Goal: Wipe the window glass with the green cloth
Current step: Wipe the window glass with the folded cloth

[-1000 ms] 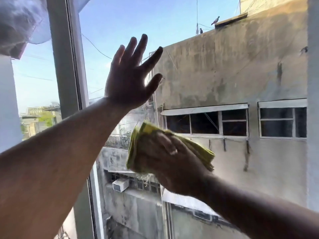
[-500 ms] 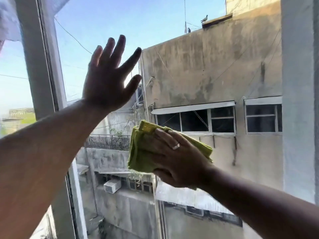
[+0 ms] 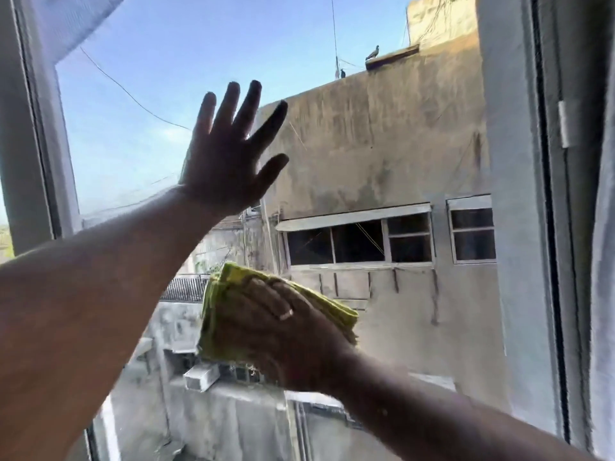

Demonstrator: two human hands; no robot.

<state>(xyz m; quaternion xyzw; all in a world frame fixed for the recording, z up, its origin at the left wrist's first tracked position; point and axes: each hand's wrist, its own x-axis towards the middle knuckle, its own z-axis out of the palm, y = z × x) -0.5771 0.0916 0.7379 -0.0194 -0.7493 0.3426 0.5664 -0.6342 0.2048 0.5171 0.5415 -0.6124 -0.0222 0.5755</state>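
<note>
The left hand is raised, palm facing away, all five fingers straight and spread, thumb out to the right. Its bare forearm slopes down to the lower left. Below and slightly right of it, the right hand is pressed flat, fingers together pointing up-left, a ring on one finger, forearm running to the lower right.
</note>
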